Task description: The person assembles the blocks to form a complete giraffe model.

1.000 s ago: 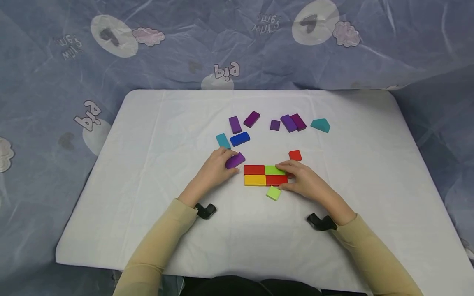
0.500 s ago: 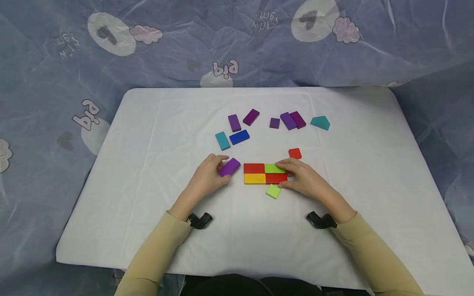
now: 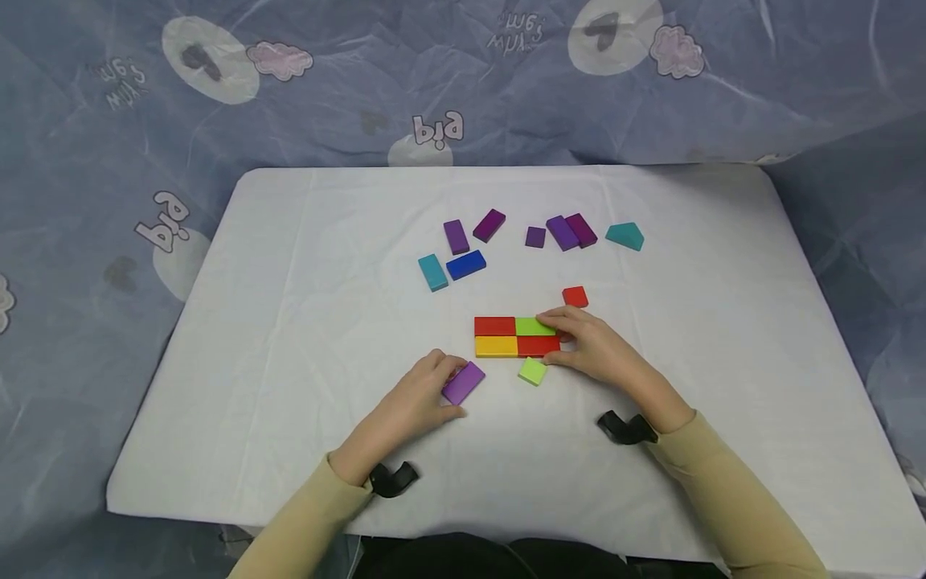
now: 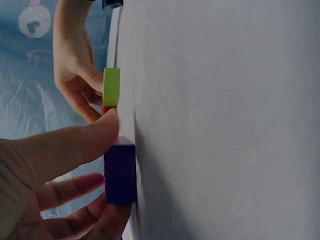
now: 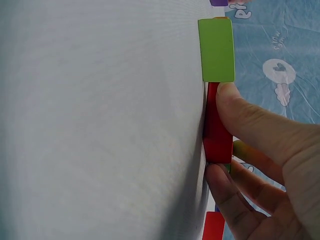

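Note:
My left hand (image 3: 414, 402) holds a purple block (image 3: 465, 383) just in front and left of a four-colour rectangle of blocks. In the left wrist view the thumb is at one end of that purple block (image 4: 120, 175), the fingers at the other. At the rectangle's right end, my right hand (image 3: 600, 347) grips the front red block (image 3: 537, 346) and the green block (image 3: 531, 326) behind it. A yellow block (image 3: 496, 346) and another red block (image 3: 495, 326) form the left half. A small lime block (image 3: 532, 371) lies in front, near the right thumb.
Behind the right hand lies a small red block (image 3: 575, 297). Farther back on the white table (image 3: 325, 265) are a teal block (image 3: 432, 273), a blue block (image 3: 466, 264), several purple blocks (image 3: 562, 233) and a teal angled block (image 3: 625, 236).
My left hand has brought the purple block from the rectangle's far left toward me, to its front left, turning it more upright in view. The right hand has stayed at the rectangle's right end.

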A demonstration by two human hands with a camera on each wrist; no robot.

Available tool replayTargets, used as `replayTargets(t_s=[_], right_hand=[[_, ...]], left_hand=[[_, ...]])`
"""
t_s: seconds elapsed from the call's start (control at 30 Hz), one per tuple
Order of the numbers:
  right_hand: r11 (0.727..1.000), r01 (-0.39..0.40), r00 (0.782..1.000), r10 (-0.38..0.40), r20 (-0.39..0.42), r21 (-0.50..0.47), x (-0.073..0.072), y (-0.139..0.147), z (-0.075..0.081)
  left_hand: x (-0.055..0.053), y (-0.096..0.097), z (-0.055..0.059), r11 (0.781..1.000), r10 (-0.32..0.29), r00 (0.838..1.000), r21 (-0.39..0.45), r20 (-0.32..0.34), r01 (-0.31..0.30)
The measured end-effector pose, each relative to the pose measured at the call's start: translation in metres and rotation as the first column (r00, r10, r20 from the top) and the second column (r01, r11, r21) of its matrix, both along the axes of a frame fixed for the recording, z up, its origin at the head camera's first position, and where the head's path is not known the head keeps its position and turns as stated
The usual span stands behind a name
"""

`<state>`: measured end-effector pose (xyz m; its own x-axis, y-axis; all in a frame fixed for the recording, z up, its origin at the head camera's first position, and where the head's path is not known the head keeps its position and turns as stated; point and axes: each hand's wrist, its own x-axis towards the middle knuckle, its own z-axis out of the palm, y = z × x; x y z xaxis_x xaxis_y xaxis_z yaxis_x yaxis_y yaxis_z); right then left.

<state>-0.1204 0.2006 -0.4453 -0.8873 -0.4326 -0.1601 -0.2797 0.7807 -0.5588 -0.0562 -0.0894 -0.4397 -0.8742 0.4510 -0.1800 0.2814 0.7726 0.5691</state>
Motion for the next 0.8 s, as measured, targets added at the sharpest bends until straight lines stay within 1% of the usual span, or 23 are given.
replayTargets(t_s=[0.1, 0.17, 0.3, 0.4, 0.47, 0.63, 0.8], right_hand=[[1.000, 0.000, 1.000, 0.000, 0.001, -0.004, 0.000, 0.001, 0.000], [1.000, 0.000, 1.000, 0.000, 0.002, -0.005, 0.000, 0.001, 0.000], [1.000, 0.002, 1.000, -0.002, 0.000, -0.006, 0.000, 0.001, 0.001], [1.000, 0.000, 1.000, 0.000, -0.002, -0.006, 0.000, 0.000, 0.001], [1.000, 0.001, 1.000, -0.001, -0.001, -0.005, 0.000, -0.001, 0.000], [1.000, -0.005, 1.000, 0.005, -0.007, -0.010, 0.000, -0.001, 0.000], [1.000, 0.002, 1.000, -0.002, -0.001, -0.006, 0.000, -0.001, 0.001]], left_hand=[[-0.003, 0.000, 0.001, 0.997, -0.070, 0.998, -0.023, 0.005, 0.070], [-0.006, 0.002, 0.002, 0.994, -0.106, 0.994, -0.037, 0.006, 0.106], [-0.010, 0.009, 0.002, 0.980, -0.160, 0.987, -0.117, -0.001, 0.159], [-0.012, 0.017, 0.003, 0.969, -0.176, 0.984, -0.182, -0.017, 0.170], [-0.013, 0.021, 0.004, 0.966, -0.173, 0.984, -0.199, -0.033, 0.163], [-0.015, 0.025, 0.004, 0.969, -0.153, 0.987, -0.202, -0.047, 0.141], [-0.019, 0.025, 0.005, 0.975, -0.140, 0.990, -0.179, -0.022, 0.134]])
